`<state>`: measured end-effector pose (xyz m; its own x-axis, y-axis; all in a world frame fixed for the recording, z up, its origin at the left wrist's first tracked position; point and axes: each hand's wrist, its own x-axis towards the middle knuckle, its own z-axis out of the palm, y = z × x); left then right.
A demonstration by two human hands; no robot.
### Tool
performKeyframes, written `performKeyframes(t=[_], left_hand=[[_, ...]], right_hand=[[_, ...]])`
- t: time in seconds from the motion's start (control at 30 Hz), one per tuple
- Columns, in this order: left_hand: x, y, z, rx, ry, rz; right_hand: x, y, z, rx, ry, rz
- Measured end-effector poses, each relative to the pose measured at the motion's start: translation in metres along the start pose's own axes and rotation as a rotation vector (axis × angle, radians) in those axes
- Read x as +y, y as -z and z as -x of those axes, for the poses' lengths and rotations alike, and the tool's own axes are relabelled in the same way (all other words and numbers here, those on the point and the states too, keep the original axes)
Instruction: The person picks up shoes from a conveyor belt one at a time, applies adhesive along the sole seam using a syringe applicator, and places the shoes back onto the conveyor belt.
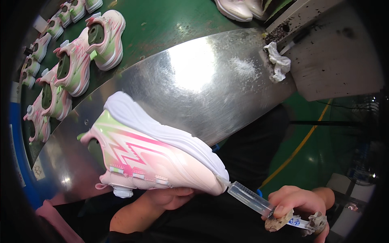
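My left hand (172, 197) grips a pink, white and light-green sneaker (162, 160) from below, most of its fingers hidden behind the shoe. The sneaker is tilted on its side, its thick white sole (170, 131) turned up and its toe pointing right. A white dial (122, 191) sits at its tongue. My right hand (298, 199) is closed around a clear plastic syringe (249, 199), whose tip meets the toe where sole and upper join. Dried, crusty residue (278, 222) covers the plunger end, by a white strip with blue handwriting.
A shiny metal plate (162, 85) covers the near bench edge. Several matching sneakers (75, 67) stand in rows on the green surface at left. A crumpled white cloth (278, 62) and a dark-handled tool (295, 41) lie at upper right, beside a stained metal panel (340, 60).
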<state>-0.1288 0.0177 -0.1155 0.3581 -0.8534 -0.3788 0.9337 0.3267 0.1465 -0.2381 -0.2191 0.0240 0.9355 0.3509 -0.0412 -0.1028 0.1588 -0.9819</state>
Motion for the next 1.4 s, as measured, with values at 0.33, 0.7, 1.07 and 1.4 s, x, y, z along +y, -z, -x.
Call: performKeyframes(t=[0.33,0.7,1.07,1.4], left_hand=[[0.001,-0.003,-0.042,-0.204,-0.04,0.087],[0.005,-0.013,-0.057,-0.201,-0.09,0.084],[0.007,-0.016,-0.065,-0.264,-0.102,0.179],[0.006,-0.018,-0.06,-0.329,-0.093,0.113]], right_hand=[[0.002,0.003,0.012,0.1,0.149,0.232],[0.021,-0.01,0.022,0.243,0.145,0.181],[0.03,-0.014,-0.004,0.207,0.3,0.656],[0.066,-0.021,0.001,0.231,0.345,0.851]])
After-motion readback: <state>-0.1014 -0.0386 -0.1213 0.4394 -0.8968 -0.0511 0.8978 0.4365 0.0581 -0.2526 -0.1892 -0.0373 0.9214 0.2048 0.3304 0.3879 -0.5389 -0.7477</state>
